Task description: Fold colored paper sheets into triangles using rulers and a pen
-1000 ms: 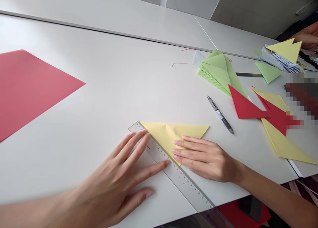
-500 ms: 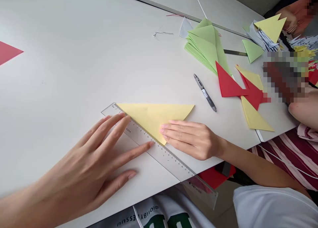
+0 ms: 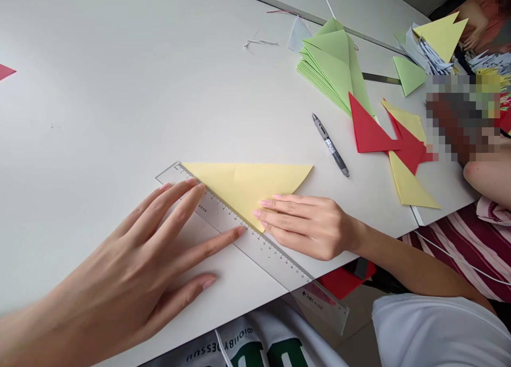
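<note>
A yellow paper triangle point(image 3: 239, 188) lies flat on the white table with its long edge away from me. A clear ruler point(image 3: 255, 244) runs diagonally along its left slanted edge, and the ruler's far end juts out past the near table edge. My left hand point(image 3: 147, 255) is spread, with several fingertips on the ruler. Flat on the paper's right lower part rests my right hand point(image 3: 307, 226), its fingers stretched out and side by side, near the lower corner.
A grey pen point(image 3: 330, 146) lies right of the paper. Beyond it are a fanned green paper stack point(image 3: 329, 68), red triangles point(image 3: 369, 130) and yellow pieces point(image 3: 411, 183). Another person's arm point(image 3: 489, 164) is at the right edge. White string point(image 3: 259, 43) lies at the back.
The view has shifted slightly. Both hands, the ruler and the yellow paper keep nearly the same places relative to each other.
</note>
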A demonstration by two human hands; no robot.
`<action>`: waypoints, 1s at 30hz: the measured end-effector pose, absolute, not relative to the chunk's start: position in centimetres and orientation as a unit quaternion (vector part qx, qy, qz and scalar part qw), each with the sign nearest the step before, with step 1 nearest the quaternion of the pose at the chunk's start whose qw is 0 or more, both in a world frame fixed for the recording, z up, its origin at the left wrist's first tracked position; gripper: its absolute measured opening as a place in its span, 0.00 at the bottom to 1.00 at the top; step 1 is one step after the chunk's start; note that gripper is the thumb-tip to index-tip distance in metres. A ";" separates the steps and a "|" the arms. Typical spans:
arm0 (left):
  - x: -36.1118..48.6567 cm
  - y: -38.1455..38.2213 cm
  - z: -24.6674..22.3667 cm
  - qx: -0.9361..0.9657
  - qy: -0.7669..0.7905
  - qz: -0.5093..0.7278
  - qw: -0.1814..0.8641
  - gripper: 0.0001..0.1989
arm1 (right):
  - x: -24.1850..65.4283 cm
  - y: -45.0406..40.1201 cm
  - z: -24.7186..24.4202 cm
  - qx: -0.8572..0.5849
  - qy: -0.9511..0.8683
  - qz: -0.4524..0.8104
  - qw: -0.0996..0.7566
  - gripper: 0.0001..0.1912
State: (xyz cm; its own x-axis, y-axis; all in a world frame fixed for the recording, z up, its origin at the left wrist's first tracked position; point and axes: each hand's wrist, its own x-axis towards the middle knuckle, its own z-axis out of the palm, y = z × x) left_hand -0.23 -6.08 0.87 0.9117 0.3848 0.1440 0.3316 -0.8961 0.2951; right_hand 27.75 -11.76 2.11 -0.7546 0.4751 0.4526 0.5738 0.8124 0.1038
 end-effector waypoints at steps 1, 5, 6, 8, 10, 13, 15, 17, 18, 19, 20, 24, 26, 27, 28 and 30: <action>-0.2 -6.0 0.8 0.969 0.181 0.104 0.130 0.28 | 27.7 -11.8 2.1 -0.284 -0.929 -0.122 0.204 0.09; -0.2 -5.8 0.5 0.969 0.178 0.112 0.126 0.28 | 27.7 -11.9 2.1 -0.287 -0.927 -0.131 0.200 0.09; -0.2 -5.8 0.5 0.970 0.177 0.111 0.126 0.28 | 27.7 -11.9 2.1 -0.288 -0.927 -0.131 0.202 0.09; -0.2 -5.8 0.5 0.970 0.176 0.112 0.125 0.28 | 27.6 -12.0 2.1 -0.292 -0.926 -0.127 0.204 0.09; -0.2 -5.9 0.7 0.970 0.176 0.111 0.127 0.28 | 27.6 -12.0 2.1 -0.295 -0.925 -0.118 0.208 0.09; -0.2 -6.1 1.0 0.968 0.186 0.100 0.135 0.29 | 27.5 -12.0 2.1 -0.296 -0.924 -0.102 0.218 0.07; -0.3 -6.2 1.0 0.967 0.194 0.094 0.135 0.29 | 27.5 -12.0 2.1 -0.295 -0.924 -0.093 0.226 0.06; -0.3 -6.1 0.9 0.968 0.190 0.105 0.125 0.28 | 27.5 -11.9 2.1 -0.296 -0.923 -0.088 0.230 0.06; -0.3 -6.1 0.8 0.969 0.182 0.114 0.118 0.28 | 27.5 -11.9 2.1 -0.297 -0.922 -0.088 0.230 0.06; -0.4 -6.0 0.6 0.971 0.175 0.120 0.112 0.28 | 27.5 -11.9 2.0 -0.298 -0.922 -0.087 0.230 0.07; -0.4 -5.9 0.5 0.972 0.169 0.124 0.106 0.29 | 27.5 -11.9 2.0 -0.300 -0.922 -0.088 0.230 0.07; -0.6 -5.8 0.4 0.974 0.169 0.114 0.103 0.29 | 27.4 -11.9 2.0 -0.300 -0.921 -0.087 0.233 0.07; -0.6 -5.9 0.6 0.973 0.169 0.116 0.108 0.29 | 27.4 -11.9 2.0 -0.300 -0.920 -0.083 0.236 0.06; -0.6 -5.9 0.6 0.972 0.170 0.119 0.109 0.29 | 27.4 -12.0 2.0 -0.301 -0.920 -0.080 0.237 0.06; -0.6 -6.0 0.7 0.972 0.171 0.122 0.108 0.29 | 27.3 -12.0 2.0 -0.303 -0.920 -0.075 0.236 0.05; -0.6 -6.1 0.8 0.973 0.168 0.127 0.099 0.28 | 27.3 -12.1 2.1 -0.305 -0.920 -0.067 0.238 0.04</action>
State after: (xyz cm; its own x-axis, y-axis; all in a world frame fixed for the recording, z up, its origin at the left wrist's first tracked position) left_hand -0.59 -6.08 0.80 0.9112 0.3522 0.2138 0.3020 -0.9239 0.2351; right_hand 27.28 -12.09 2.06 -0.7004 0.5295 0.4787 0.5932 0.8048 -0.0222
